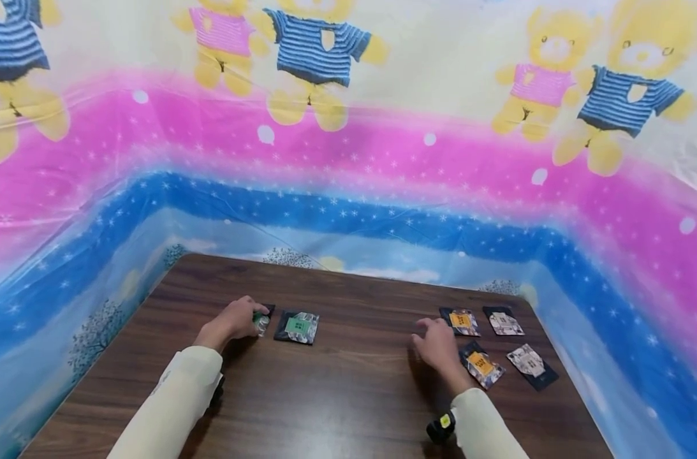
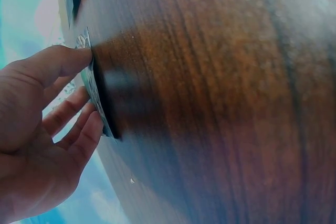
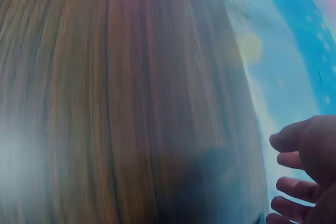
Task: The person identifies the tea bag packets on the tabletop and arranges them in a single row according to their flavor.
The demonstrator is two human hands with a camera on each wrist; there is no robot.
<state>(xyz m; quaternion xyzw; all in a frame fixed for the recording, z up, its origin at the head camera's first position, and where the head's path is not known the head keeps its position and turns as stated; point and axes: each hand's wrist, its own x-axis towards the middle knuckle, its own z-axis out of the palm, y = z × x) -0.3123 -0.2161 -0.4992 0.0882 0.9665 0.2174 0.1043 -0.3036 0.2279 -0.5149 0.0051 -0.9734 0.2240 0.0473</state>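
My left hand (image 1: pixel 240 319) is at a small flat packet with a green label (image 1: pixel 261 321) on the left of the table, its thumb and fingers at opposite edges. Seen from the left wrist, that packet (image 2: pixel 97 90) is nearly edge-on between thumb and fingertips, close over the wood. Just to its right lies another green-labelled packet (image 1: pixel 298 327). Over on the right, my right hand (image 1: pixel 437 344) hovers with loosely bent fingers and holds nothing. Beside it are two orange-labelled packets, one farther back (image 1: pixel 462 321) and one nearer (image 1: pixel 482 364).
Two packets with pale labels, one behind (image 1: pixel 503 320) and one in front (image 1: pixel 532 366), lie toward the right edge of the brown wooden table (image 1: pixel 337 395). A printed bear-pattern cloth (image 1: pixel 348 172) hangs around the table's back and sides.
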